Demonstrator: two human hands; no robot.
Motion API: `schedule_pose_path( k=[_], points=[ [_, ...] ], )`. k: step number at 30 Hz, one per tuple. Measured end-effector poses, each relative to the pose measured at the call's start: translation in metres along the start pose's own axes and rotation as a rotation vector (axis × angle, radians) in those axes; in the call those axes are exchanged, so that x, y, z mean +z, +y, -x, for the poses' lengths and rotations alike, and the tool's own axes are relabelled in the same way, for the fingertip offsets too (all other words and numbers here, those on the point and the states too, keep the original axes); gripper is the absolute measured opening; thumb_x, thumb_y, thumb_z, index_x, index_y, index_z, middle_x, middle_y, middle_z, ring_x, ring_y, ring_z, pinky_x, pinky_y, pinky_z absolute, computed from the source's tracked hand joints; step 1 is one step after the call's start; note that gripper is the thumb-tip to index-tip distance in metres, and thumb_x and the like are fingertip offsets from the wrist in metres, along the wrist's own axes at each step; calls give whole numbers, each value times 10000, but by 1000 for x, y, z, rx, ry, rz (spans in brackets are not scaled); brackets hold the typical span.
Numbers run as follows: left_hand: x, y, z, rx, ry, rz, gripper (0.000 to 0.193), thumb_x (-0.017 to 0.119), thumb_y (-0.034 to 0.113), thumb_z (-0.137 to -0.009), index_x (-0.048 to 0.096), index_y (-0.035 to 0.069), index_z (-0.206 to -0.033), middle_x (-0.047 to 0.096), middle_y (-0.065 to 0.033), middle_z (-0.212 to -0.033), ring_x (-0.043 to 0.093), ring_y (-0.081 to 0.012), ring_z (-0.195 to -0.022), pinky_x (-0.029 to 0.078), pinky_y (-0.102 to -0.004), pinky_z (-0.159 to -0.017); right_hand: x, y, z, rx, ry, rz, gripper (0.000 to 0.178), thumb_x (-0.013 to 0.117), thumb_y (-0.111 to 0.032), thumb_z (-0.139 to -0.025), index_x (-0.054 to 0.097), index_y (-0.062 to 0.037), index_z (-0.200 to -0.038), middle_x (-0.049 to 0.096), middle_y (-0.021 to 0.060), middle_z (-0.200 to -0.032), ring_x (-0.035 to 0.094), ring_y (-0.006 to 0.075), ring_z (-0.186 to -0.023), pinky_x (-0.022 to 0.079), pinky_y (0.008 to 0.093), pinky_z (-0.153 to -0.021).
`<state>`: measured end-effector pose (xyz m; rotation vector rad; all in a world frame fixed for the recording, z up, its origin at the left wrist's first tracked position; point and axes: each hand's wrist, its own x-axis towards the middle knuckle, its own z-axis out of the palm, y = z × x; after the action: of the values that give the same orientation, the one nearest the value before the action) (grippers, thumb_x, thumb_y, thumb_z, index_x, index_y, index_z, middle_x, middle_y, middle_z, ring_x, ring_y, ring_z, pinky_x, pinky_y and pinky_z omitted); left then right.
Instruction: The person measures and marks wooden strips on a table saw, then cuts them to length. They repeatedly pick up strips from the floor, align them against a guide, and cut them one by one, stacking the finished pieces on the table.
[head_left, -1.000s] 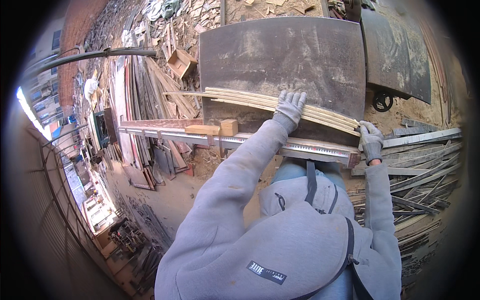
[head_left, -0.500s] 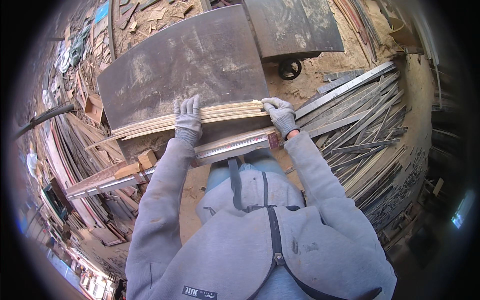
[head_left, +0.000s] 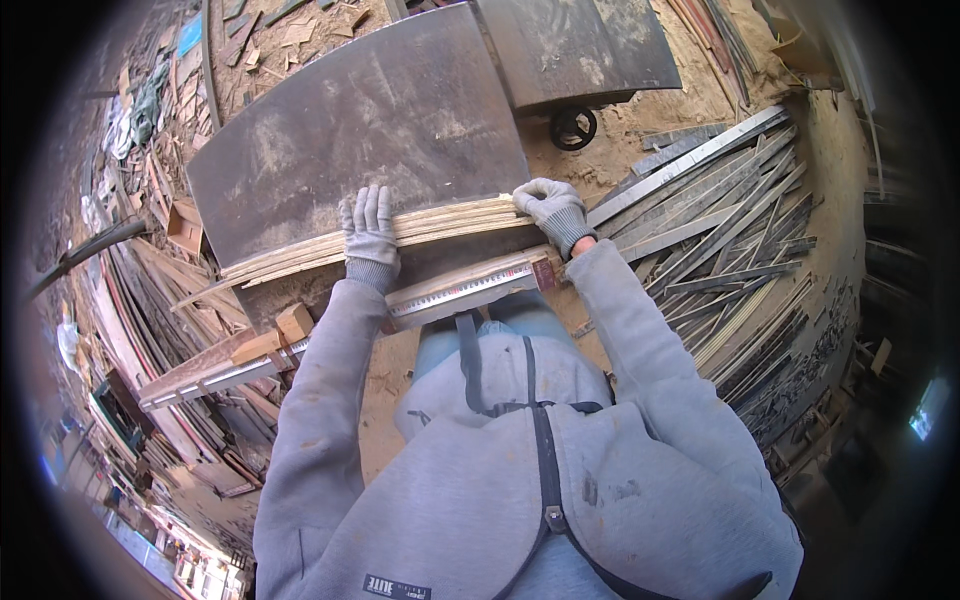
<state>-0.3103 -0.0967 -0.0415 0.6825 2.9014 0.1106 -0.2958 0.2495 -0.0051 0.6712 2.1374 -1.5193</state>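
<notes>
A bundle of long, thin plywood strips point(head_left: 450, 222) lies along the near part of a dark metal tabletop point(head_left: 370, 130). My gloved left hand point(head_left: 370, 225) rests flat across the bundle, fingers stretched out and its thumb hidden. At the right end of the strips, my gloved right hand point(head_left: 553, 208) is closed, with curled fingers pinching the strip ends. Nearer to my body, a ruler scale point(head_left: 470, 285) runs along a wooden rail below the tabletop edge. A small wooden block point(head_left: 293, 322) sits on that rail, left of my left forearm.
A second metal tabletop point(head_left: 580, 50) stands at the far right, with a black handwheel point(head_left: 573, 128) under it. Piled wooden slats point(head_left: 720, 210) cover the ground at right. More long boards point(head_left: 140, 330) lie at left, near an open wooden box point(head_left: 186, 227).
My right hand has shifted slightly left and up, its fingers more curled at the strip ends. My left hand stays flat on the bundle. The whole view has moved a little.
</notes>
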Motion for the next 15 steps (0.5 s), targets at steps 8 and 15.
schedule_pose_path(
  k=[8,15],
  points=[
    [-11,7,3,-66,-91,27,965,582,96,-799,160,12,-1662,216,-163,-1726,146,-340,-1629,19,-574,-1319,-8,19,-11,-49,98,295,275,741,-314,-917,786,-76,-1048,785,104,-937,730,229,-882,565,370,-834],
    [1,0,2,9,-11,-40,977,590,103,-790,160,16,-1663,227,-166,-1725,131,-337,-1633,21,-575,-1320,-16,-6,1,-32,-64,321,297,762,-351,-912,800,-117,-1092,788,85,-975,725,198,-946,555,339,-888]
  ],
)
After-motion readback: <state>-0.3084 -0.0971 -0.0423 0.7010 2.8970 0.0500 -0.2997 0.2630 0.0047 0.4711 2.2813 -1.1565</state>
